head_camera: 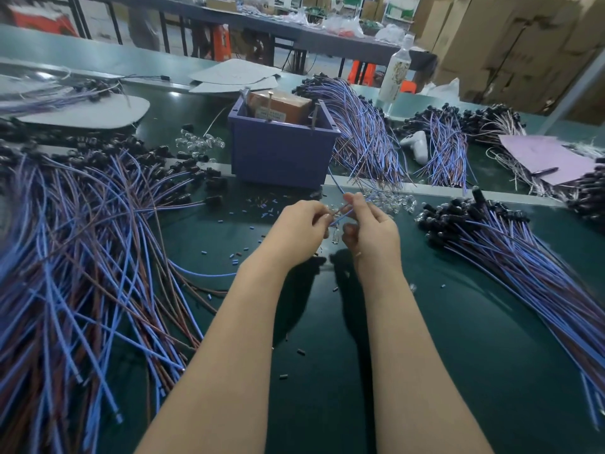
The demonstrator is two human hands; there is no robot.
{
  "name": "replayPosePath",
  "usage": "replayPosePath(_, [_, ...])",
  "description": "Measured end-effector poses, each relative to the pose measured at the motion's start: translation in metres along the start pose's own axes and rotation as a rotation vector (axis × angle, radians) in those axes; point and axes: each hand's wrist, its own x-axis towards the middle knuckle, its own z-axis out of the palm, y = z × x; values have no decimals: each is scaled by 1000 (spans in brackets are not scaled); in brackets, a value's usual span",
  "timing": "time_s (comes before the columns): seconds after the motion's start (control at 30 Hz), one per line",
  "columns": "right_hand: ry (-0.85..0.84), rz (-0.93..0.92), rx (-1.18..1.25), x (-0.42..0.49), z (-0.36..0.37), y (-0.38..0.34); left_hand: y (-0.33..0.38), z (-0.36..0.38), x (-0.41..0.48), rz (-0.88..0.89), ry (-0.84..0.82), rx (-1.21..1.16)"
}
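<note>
Head view shows both hands meeting just above the dark green surface (425,322), in front of the purple bin (281,155). The left hand (302,229) pinches the near ends of a blue and brown wire pair (342,213) between thumb and curled fingers, and the right hand (370,231) pinches the same pair a little further along, where its blue strand runs up toward the bin. A small clear bulb (335,236) seems to hang at the wire ends between the two hands. The step looks like joining the bulb to the bared ends; to do it well, the pinch should sit close to the tips so they cannot splay, each strand should go to its own side, and the twist should be tight and even without kinking the wire. More clear bulbs (389,201) lie just beyond the right hand, loose wires (82,257) are heaped at the left, and a tidier bundle (523,250) lies at the right. Fingertips hide the joint itself, so I cannot tell whether the bulb is attached or only touching, and the far end of the blue strand is lost against the bin
</note>
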Motion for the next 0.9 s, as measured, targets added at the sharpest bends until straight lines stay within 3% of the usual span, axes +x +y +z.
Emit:
replayPosePath(0.13, [65, -29, 88, 2, -4, -3, -4, 0, 0, -15, -19, -6])
replayPosePath(0.33, [-20, -53, 43, -1, 0, -2, -2, 2, -1, -7, -25, -126])
replayPosePath(0.57, [-20, -59, 78, 0, -2, -1, -2, 2, -1, 22, -55, -92])
replayPosePath(0.67, [54, -100, 19, 2, -3, 1, 2, 0, -2, 62, -74, -131])
replayPosePath(0.83, [239, 4, 255, 8, -7, -2, 5, -5, -5, 91, -159, -136])
replayPosePath(0.9, [304, -11, 161, 12, -16, -3, 4, -11, -6, 82, -160, -186])
